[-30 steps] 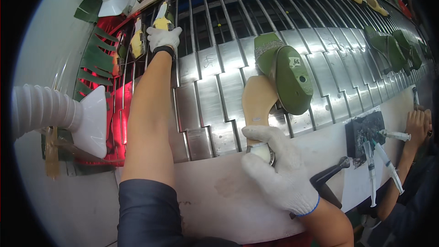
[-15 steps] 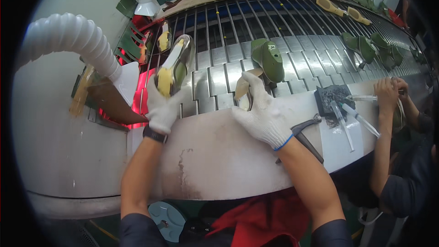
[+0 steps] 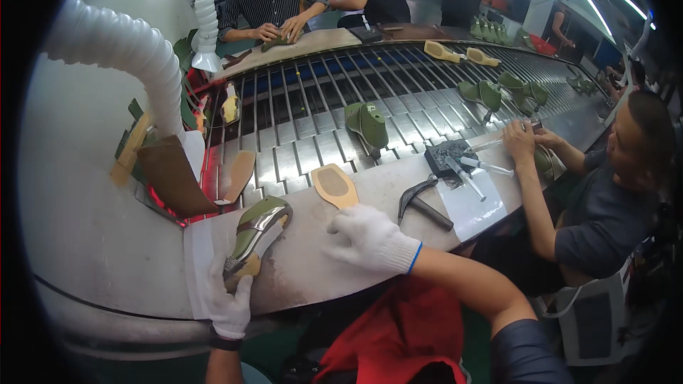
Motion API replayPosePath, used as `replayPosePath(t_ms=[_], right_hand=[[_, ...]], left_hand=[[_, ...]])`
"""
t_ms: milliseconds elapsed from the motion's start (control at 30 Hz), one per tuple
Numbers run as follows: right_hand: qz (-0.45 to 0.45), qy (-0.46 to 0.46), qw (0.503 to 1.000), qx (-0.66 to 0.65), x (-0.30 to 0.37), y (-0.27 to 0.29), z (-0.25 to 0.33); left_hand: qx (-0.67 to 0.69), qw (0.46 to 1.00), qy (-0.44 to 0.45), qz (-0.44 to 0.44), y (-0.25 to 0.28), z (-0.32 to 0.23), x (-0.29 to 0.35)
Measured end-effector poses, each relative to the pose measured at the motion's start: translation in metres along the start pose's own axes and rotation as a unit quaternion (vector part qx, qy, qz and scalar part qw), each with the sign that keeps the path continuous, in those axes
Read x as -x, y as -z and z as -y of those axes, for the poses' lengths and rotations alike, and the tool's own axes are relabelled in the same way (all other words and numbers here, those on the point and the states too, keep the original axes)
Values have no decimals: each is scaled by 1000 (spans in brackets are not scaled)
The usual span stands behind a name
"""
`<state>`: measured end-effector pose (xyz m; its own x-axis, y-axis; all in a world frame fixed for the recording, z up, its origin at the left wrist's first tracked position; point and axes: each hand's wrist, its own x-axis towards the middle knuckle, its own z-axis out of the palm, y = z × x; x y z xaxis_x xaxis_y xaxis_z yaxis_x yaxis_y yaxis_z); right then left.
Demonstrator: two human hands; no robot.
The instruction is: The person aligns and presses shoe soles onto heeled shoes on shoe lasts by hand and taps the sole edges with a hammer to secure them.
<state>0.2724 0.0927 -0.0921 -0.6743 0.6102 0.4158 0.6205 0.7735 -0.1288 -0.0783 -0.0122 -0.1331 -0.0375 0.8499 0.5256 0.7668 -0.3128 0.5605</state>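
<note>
Green shoe in your left grasp; tan sole apart from it.
Your left hand [image 3: 229, 300] grips the yellowish heel end of the green shoe [image 3: 262, 231], at the near left of the worktop [image 3: 306, 270]. Your right hand [image 3: 373, 238], fingers loosely curved, covers the narrow end of the tan sole [image 3: 334, 183]; you can't tell from here whether it grips. The work looks partway: the shoe already has its shape, but the sole is not joined to it. Right of that lie a hammer [image 3: 430, 215] and syringes [image 3: 466, 183]. Farther, on the conveyor [image 3: 288, 160], a second green shoe [image 3: 366, 129] bears a pale label [image 3: 372, 108], too small for you to read; no other writing is legible.
</note>
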Motion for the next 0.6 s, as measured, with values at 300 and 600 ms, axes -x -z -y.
replayPosePath(t_ms=[300, 600], right_hand=[[-151, -383, 798, -440, -8, -41, 14], [-131, -398, 838, -350, -4, -42, 12]], left_hand=[[84, 986, 140, -17, 6, 5, 13], [323, 931, 152, -82, 60, -52, -76]])
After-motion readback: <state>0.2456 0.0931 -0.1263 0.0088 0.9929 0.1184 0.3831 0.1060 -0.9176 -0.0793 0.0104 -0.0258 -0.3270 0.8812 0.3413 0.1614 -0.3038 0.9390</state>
